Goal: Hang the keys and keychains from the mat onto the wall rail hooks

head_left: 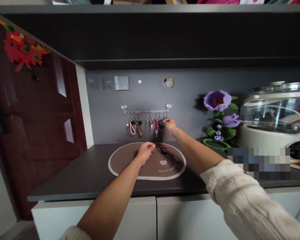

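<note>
A metal rail with hooks [147, 111] is fixed to the grey back wall, and several bunches of keys hang from it. Among them are a pink loop strap [132, 128], a brown key holder [139, 129] and a red strap [156, 124]. At the rail's right end, my right hand [170, 126] is closed in a pinch beside a dark key fob [161, 125]; what lies between the fingertips is too small to make out. My left hand [146, 152] hovers low over the brown oval mat [125, 160], fingers curled, their contents hidden. Black keys [168, 154] lie on the mat beside it.
Purple fabric flowers [218, 100] and a glass-topped white appliance [265, 136] stand on the right of the counter. A dark shelf [150, 36] overhangs the counter. On the left is a dark red door [47, 140]; small wall hooks [108, 82] sit above the rail.
</note>
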The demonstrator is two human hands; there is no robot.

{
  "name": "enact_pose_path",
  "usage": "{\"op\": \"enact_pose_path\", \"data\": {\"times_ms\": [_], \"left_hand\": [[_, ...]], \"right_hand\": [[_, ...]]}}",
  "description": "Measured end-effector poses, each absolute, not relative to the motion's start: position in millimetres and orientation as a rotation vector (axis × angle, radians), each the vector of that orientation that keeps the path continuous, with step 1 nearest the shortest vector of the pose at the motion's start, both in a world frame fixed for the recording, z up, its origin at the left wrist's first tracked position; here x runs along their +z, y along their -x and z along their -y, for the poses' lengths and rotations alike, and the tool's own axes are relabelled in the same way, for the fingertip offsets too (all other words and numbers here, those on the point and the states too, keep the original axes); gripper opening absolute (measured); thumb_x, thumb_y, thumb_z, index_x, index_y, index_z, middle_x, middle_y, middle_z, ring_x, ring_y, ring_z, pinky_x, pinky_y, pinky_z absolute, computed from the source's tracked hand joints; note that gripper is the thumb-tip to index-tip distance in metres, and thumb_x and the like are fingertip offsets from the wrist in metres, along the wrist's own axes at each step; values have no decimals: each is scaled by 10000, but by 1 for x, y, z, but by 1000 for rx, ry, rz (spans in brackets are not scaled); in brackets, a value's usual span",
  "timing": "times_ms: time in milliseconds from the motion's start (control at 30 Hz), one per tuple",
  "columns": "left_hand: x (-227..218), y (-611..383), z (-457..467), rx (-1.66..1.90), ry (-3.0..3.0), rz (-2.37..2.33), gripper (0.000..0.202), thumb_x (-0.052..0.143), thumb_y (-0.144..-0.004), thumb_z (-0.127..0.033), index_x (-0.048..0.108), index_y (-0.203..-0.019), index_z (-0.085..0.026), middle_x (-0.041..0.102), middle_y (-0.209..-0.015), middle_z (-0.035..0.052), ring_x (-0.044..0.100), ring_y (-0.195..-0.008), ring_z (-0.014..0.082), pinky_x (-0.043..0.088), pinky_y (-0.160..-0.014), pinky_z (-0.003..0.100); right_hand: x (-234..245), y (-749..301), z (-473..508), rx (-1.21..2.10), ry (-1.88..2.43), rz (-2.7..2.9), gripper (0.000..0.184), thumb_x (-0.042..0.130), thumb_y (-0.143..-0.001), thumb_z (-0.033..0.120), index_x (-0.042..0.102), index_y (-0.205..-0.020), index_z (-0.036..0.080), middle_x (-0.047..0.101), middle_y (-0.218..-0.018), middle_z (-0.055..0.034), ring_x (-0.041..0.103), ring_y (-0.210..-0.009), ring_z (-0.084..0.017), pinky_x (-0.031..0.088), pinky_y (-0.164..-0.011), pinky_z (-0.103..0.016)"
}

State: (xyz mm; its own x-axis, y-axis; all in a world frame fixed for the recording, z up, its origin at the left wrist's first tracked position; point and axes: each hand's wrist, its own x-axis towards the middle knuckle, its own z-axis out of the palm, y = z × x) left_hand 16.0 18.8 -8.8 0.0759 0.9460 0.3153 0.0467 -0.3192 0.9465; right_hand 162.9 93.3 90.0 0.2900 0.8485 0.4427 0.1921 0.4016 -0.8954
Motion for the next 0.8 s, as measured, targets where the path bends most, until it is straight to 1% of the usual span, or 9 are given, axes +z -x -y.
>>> {"op": "enact_pose_path", "data": {"times_ms": [200, 367, 500, 600, 700, 800], "left_hand": [[-9, -15, -18, 1344, -1572, -1026, 130, 579, -676, -267, 579, -708, -141, 552, -624, 9, 489, -558, 86, 380, -538, 210], [-10, -14, -18, 1345, -1594, -1058, 117, 584, -671, -247, 580, -717, -140, 542, -622, 7, 484, -573, 88, 377, -536, 204], [-11, -13, -19, 1338, -1603, -1037, 133, 594, -664, -260, 575, -721, -141, 543, -626, 4, 481, -577, 91, 381, -553, 213], [-10, -12, -17, 1331, -1604, -1054, 121, 594, -663, -247, 574, -708, -137, 537, -621, 2, 472, -563, 87, 375, -558, 216], [-9, -12, -16, 1321, -1624, -1065, 76, 569, -675, -197, 573, -701, -125, 532, -619, 1, 466, -561, 81, 369, -562, 213], [-10, -12, -17, 1320, -1658, -1069, 48, 550, -676, -156, 572, -695, -118, 535, -616, -3, 459, -564, 76, 368, -584, 213]], "right_hand": [[81, -164, -63, 548, 1137, 1225, 64, 472, -667, 155, 532, -644, 154, 508, -589, 27, 413, -552, -72, 341, -577, -196], [51, -169, -41, 635, 1122, 1315, 61, 487, -673, 169, 540, -653, 146, 536, -610, 15, 424, -540, -68, 338, -565, -199], [23, -172, -27, 637, 1224, 1391, 62, 511, -674, 176, 563, -657, 146, 551, -606, 12, 432, -529, -71, 345, -564, -204], [10, -176, -21, 557, 1342, 1499, 62, 540, -673, 186, 582, -646, 150, 560, -588, 7, 449, -534, -82, 339, -558, -207], [6, -179, -20, 375, 1434, 1657, 80, 553, -682, 189, 609, -633, 157, 574, -578, -2, 459, -539, -90, 328, -557, -210], [7, -181, -21, 205, 1533, 1801, 120, 550, -709, 232, 644, -679, 164, 610, -625, -21, 495, -578, -107, 332, -575, -213]]}}
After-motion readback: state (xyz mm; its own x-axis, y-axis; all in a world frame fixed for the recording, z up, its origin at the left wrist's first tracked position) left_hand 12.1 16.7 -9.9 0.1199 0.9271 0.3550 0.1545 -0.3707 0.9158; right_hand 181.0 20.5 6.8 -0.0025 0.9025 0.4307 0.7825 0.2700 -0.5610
